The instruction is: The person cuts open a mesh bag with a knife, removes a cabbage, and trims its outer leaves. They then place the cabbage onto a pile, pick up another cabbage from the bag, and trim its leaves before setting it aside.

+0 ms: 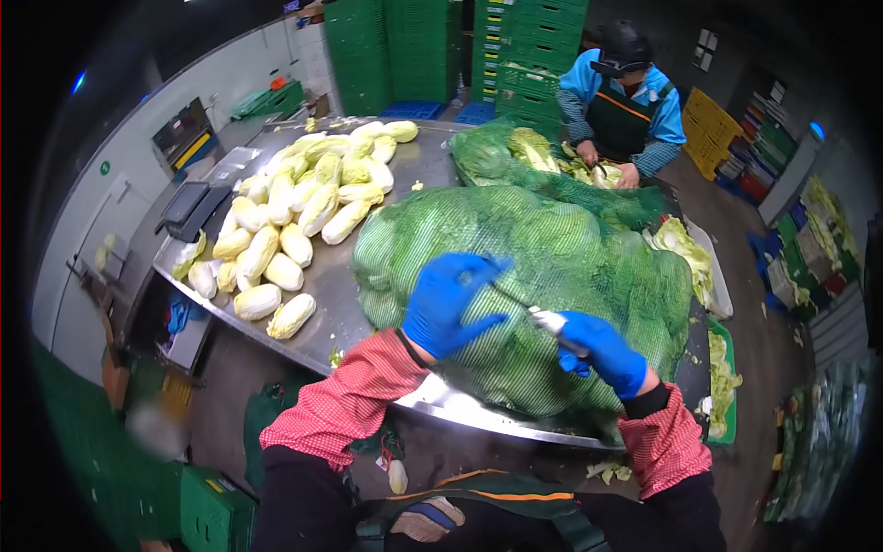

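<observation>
My left hand (446,308), in a blue glove, is over the front left of a big green net sack (543,239), with its thumb held away from the fingers. A knife (549,321) is gripped in my right hand (602,357), also blue-gloved. Its pale handle end shows at the fingers, and the thin dark blade points up and left towards my left hand. Beneath both hands the sack bulges with round, leafy green heads, its mesh stretched over them. The knife overlaps the sack's middle in this view.
Trimmed Chinese cabbages (317,207) lie heaped on the metal table (322,345) at left. Across the table a co-worker (625,101) handles cabbage beside another open net (483,152). Leaf scraps fill a green crate (731,368) at right. Stacked green crates (538,55) stand behind.
</observation>
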Demonstrator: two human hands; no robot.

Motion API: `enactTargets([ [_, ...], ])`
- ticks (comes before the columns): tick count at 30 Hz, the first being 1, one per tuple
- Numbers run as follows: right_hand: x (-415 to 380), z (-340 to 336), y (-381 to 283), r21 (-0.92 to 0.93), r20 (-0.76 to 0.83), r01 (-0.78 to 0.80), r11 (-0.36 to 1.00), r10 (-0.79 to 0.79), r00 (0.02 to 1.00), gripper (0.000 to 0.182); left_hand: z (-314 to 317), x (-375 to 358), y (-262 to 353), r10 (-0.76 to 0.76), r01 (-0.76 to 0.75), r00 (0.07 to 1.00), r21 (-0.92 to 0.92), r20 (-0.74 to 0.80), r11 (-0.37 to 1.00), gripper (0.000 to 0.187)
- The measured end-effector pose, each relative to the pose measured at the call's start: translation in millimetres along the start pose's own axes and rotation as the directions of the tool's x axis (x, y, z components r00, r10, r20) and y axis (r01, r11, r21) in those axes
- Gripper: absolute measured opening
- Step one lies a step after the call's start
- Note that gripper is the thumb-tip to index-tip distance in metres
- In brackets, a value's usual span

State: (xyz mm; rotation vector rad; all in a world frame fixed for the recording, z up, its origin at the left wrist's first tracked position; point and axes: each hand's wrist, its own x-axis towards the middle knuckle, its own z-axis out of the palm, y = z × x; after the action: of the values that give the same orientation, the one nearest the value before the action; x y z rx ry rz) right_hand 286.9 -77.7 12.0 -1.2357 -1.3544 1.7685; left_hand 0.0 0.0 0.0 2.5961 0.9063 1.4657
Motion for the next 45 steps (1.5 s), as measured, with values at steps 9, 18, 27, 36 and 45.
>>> enactTargets([
  [9, -35, -58, -36, -0.065, -0.319, 0.046, 0.997, -0.064, 0.946, 0.043, 69, 17, -123, -0.523, 0.56, 0.828, 0.28, -0.202, 0.78, 0.083],
  [18, 31, -44, -61, -0.435, -0.33, -0.019, 0.9, -0.14, 0.934, 0.029, 77, 15, -136, -0.648, 0.654, 0.749, 0.305, -0.138, 0.692, 0.087],
  [27, 141, -22, -90, -0.994, -0.049, 0.004, 0.113, -0.458, 0.887, 0.033, 80, 7, -144, -0.57, 0.608, 0.794, 0.295, -0.211, 0.737, 0.071],
  [36, 183, -17, -61, -0.996, 0.051, 0.03, -0.08, -0.286, 0.957, 0.025, 79, 5, -146, -0.58, 0.614, 0.789, 0.296, -0.203, 0.732, 0.068],
  [45, -94, -136, -34, -0.867, -0.488, -0.489, -0.093, -0.033, 0.872, 0.028, 84, 0, -146, -0.458, 0.519, 0.855, 0.39, -0.244, 0.761, 0.067],
])
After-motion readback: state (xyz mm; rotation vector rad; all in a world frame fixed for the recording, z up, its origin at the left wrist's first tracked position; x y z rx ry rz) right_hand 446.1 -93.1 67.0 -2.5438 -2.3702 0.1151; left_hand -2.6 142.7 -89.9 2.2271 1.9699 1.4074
